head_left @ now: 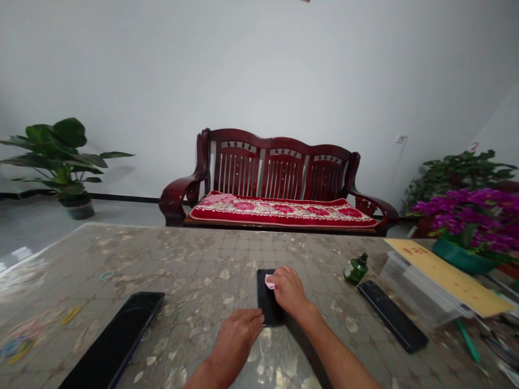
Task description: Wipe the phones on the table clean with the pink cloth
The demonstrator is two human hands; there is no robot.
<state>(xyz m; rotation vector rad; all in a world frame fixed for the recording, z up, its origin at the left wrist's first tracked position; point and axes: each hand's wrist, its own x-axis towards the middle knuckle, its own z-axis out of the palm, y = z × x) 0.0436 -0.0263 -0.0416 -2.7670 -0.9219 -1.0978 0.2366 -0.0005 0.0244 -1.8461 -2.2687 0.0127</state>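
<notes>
A black phone [267, 300] lies flat on the patterned table [194, 259], straight ahead of me. My right hand [288, 292] rests on its upper part, fingers closed on a small pink-white pad [270, 281] pressed to the screen. My left hand [236, 339] lies at the phone's near left corner, fingers curled down against its edge, steadying it.
A larger black slab [117, 337] lies at the near left, another black phone [392, 315] at the right beside a small green bottle [356, 268]. A clear box [421, 294] with a yellow sheet, purple flowers [470, 213] and a wooden bench [275, 186] stand beyond.
</notes>
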